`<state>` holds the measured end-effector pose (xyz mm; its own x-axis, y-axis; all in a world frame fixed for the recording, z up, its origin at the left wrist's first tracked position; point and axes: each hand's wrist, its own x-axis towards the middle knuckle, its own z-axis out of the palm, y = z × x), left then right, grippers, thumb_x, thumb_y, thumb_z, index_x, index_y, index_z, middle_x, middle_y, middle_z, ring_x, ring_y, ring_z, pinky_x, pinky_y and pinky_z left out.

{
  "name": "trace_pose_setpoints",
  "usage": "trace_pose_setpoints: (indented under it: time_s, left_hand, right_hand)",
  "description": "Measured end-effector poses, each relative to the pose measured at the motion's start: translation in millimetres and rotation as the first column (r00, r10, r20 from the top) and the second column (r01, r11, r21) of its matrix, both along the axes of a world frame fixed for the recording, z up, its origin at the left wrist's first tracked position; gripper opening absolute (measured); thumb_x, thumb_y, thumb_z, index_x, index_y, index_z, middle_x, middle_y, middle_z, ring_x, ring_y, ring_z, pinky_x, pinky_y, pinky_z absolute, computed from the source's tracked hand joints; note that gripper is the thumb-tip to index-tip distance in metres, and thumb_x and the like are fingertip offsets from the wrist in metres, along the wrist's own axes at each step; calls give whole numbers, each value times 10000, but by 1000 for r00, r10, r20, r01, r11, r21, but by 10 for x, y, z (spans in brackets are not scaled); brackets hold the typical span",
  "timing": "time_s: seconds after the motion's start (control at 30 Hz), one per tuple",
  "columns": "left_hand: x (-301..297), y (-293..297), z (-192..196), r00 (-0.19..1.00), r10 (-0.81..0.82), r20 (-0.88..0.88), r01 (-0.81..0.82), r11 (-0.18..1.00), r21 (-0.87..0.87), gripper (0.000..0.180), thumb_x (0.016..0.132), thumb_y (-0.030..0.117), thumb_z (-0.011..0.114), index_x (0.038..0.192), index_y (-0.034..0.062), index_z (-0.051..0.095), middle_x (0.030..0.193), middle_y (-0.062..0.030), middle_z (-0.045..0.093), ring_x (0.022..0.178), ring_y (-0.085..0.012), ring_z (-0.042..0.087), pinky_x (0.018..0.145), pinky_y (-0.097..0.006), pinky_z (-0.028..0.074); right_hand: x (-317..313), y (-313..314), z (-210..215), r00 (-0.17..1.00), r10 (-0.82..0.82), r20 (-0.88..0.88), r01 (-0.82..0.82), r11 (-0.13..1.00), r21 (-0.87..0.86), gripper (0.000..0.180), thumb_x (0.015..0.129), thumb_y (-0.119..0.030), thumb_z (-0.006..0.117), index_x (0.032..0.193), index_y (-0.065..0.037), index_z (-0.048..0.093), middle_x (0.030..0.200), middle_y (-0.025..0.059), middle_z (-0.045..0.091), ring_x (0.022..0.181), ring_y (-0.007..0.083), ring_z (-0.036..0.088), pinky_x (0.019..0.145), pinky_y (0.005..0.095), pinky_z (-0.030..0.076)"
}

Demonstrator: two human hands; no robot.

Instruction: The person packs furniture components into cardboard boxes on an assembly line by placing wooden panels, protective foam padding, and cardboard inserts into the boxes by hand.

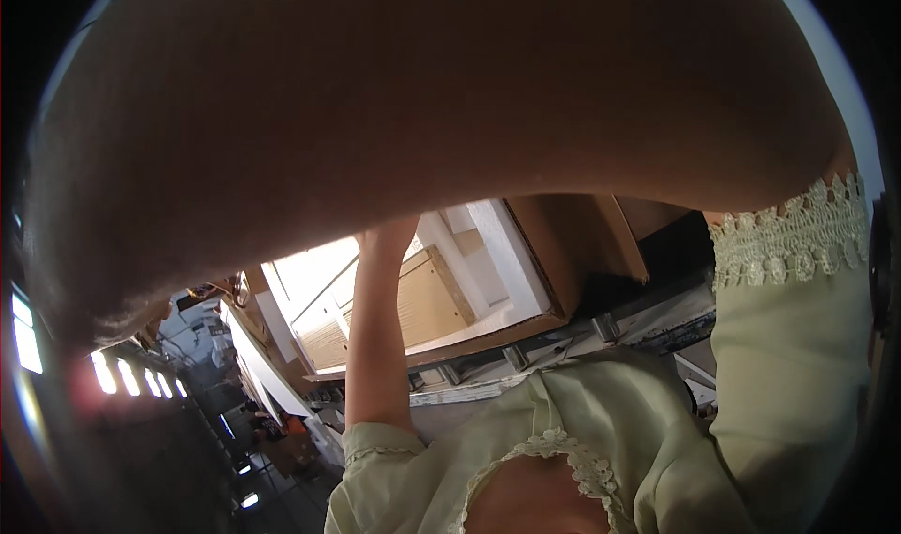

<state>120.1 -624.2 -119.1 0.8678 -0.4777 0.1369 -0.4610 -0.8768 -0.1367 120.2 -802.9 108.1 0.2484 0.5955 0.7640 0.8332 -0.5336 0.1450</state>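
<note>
My right forearm [450, 93] crosses very close and dark over the upper half of the view, coming from a green sleeve with a lace cuff [784, 234]. Its far end runs to the left rim, where the fingers cannot be made out. My left arm reaches up into an open cardboard box [556, 267]. Only the wrist side of my left hand [385, 232] shows; its fingers are hidden behind the right forearm. Inside the box, white foam [507, 252] lines the side. Beside my left arm lies a flat light-brown panel [427, 299] with small holes.
The box rests on a rail with metal brackets [514, 358], running along in front of my body. White boards [258, 360] lean at the left. Farther left are a dim hall floor, bright windows [122, 374] and piled goods [286, 445].
</note>
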Motion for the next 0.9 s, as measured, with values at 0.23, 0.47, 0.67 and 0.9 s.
trace_pose_setpoints:
  time_s: [0.23,0.47,0.67,0.9]
  left_hand:
    - [1,107,-95,997,66,38,-63,996,-60,414,836,344,669,1129,57,612,1192,-165,592,1156,-353,493,1011,-447,347]
    - [-63,271,-96,996,75,45,-71,993,-99,410,838,344,665,1126,57,612,1180,-159,599,1134,-339,508,990,-436,365]
    - [-35,338,-113,993,103,60,-97,990,-104,407,841,344,662,1124,57,612,1170,-154,604,1115,-327,520,972,-426,380]
    - [20,424,-141,987,144,76,-135,984,-117,403,843,345,658,1122,57,612,1159,-148,611,1092,-313,535,951,-415,398]
  right_hand:
    - [12,42,-4,998,48,-32,-48,999,4,434,796,-376,710,1144,-148,588,1048,67,608,1035,240,566,841,361,511]
    - [40,100,29,996,60,-60,-59,998,15,431,794,-367,714,1140,-140,590,1042,73,612,1032,246,571,838,365,513]
    - [20,135,44,994,80,-70,-78,997,23,430,793,-359,717,1137,-134,592,1037,77,616,1030,250,576,836,368,515]
    - [11,249,117,992,104,-74,-102,994,29,428,791,-350,720,1133,-127,594,1030,83,620,1027,256,581,833,372,518]
